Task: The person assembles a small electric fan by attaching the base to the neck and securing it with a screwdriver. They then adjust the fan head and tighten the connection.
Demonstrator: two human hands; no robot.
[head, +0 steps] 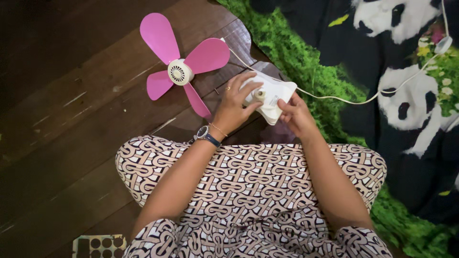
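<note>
A single head-worn camera looks steeply down over the person's lap, close in. The left hand [233,109] and right hand [295,114] sit just above frame centre, with wooden floor [62,119] beyond them leftward and a panda blanket [406,95] rightward.

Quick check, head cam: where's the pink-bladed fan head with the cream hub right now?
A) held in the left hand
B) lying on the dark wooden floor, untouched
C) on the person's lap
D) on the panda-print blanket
B: the pink-bladed fan head with the cream hub lies on the dark wooden floor, while the left hand and right hand both grip the white plastic motor housing.
</note>
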